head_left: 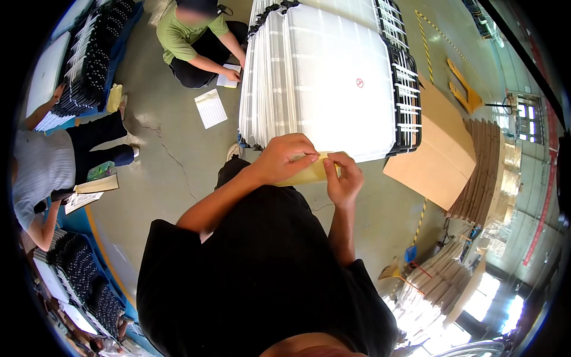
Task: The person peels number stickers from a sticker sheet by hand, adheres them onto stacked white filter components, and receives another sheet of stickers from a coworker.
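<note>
Both my hands meet at a yellow sheet [306, 174] near the front edge of a large stack of white translucent panels [339, 77]. My left hand [284, 159] has its fingers closed on the sheet's upper edge, the fingertips bent inward. Close beside it, my right hand [345, 177] pinches the same sheet between thumb and fingers. The panel facing me bears a small round red mark [360, 83]. Black frames with white strips [407, 107] run along the stack's right side.
A person in a green shirt [184, 44] crouches left of the stack, near a dotted sheet [211, 109] on the floor. Another person [44, 157] stands far left by more stacks. Cardboard [437, 143] and a yellow pallet jack [465, 89] are at right.
</note>
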Demonstrator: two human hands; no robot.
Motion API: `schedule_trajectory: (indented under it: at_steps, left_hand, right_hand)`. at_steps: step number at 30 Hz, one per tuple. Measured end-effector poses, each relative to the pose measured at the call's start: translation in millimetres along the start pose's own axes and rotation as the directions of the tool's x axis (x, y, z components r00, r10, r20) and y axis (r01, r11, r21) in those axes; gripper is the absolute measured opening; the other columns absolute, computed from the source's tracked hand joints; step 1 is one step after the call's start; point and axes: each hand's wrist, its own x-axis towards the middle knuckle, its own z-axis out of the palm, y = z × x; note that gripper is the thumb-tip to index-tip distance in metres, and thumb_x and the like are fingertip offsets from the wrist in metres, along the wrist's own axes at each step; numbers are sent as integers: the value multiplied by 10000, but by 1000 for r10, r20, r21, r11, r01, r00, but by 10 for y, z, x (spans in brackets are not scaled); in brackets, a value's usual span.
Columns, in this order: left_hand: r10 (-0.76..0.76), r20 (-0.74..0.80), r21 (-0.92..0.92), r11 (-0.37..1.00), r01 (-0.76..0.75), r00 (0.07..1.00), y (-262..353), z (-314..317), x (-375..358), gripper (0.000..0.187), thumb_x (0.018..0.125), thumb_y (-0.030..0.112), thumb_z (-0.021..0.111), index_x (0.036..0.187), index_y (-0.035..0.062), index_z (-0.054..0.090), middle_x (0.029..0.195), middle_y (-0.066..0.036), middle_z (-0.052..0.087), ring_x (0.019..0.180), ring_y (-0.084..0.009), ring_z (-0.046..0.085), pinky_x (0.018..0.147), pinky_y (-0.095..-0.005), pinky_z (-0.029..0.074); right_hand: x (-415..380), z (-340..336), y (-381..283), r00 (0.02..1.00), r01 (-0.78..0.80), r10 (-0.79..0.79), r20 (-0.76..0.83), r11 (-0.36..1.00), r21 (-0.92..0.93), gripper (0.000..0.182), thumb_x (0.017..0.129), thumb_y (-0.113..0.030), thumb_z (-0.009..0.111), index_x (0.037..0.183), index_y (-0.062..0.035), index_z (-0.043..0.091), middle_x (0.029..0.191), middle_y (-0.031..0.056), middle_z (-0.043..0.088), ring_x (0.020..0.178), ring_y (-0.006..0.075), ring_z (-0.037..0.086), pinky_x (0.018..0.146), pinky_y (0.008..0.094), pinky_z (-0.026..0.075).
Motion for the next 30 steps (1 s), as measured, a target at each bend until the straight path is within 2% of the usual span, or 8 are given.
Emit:
schedule_trajectory:
  at_steps: [5, 9, 11, 13, 23, 27, 29, 30]
  left_hand:
    - [0, -38, 59, 998, 2, 999, -8, -113, 61, 88, 873, 89, 671, 929, 23, 691, 824, -110, 655, 726, -256, 633, 634, -331, 488]
    - [-43, -246, 153, 985, 83, 968, 27, -171, 66, 84, 885, 76, 656, 949, 31, 685, 798, -113, 649, 665, -260, 625, 582, -336, 471]
    - [33, -218, 233, 972, 19, 975, 19, -201, 79, 106, 862, 65, 678, 963, 33, 689, 807, -96, 663, 661, -260, 638, 578, -328, 490]
    - [352, -158, 323, 901, -289, 923, -53, -183, 103, 155, 823, 55, 712, 976, 42, 695, 839, -83, 680, 707, -252, 662, 607, -325, 521]
    - [428, -65, 385, 844, -373, 902, -103, -383, 125, 243, 753, -16, 754, 984, 22, 689, 876, -100, 696, 740, -263, 683, 648, -324, 549]
    - [277, -120, 306, 924, -230, 953, -70, -480, 142, 205, 780, 5, 754, 972, 15, 686, 848, -100, 689, 732, -233, 683, 644, -307, 540]
    - [-25, -165, -23, 1000, 21, 986, -96, -538, 155, 164, 850, 106, 730, 983, 27, 676, 795, -76, 663, 685, -174, 651, 609, -285, 512]
    - [-24, -168, -22, 1000, 21, 985, -125, -575, 163, 164, 850, 106, 730, 983, 27, 676, 795, -76, 663, 685, -174, 651, 609, -285, 512]
  right_hand:
    - [161, -11, -112, 986, 55, -51, 156, 998, -20, 182, 855, 88, 621, 1004, 1, 681, 805, 113, 621, 715, 190, 600, 636, 268, 468]
    - [221, 44, -115, 959, -195, 175, 224, 979, 68, 203, 879, 89, 569, 1027, 12, 685, 877, 70, 599, 788, 142, 566, 676, 252, 445]
    - [253, 115, -113, 924, -347, 302, 236, 920, 182, 188, 898, 74, 565, 1034, 19, 684, 914, 58, 603, 822, 127, 568, 707, 245, 453]
    - [303, 201, -124, 923, -367, 284, 260, 852, 373, 153, 925, 49, 572, 1034, 39, 678, 954, 38, 597, 865, 109, 563, 751, 235, 460]
    - [398, 409, -23, 917, -395, 322, 236, 817, 420, 72, 901, 47, 628, 960, 27, 665, 923, 29, 591, 851, 94, 553, 727, 220, 444]
    - [444, 518, 18, 958, -272, 242, 156, 938, 213, 78, 859, 38, 668, 929, 4, 668, 872, 25, 590, 786, 102, 545, 663, 229, 419]
    - [497, 586, -23, 975, -200, 181, 130, 967, 160, 87, 843, 35, 681, 921, -1, 669, 857, 31, 593, 763, 110, 543, 644, 235, 412]
    - [539, 626, -81, 979, -173, 157, 128, 978, 120, 91, 836, 33, 687, 919, -1, 673, 842, 41, 594, 751, 120, 544, 641, 243, 417]
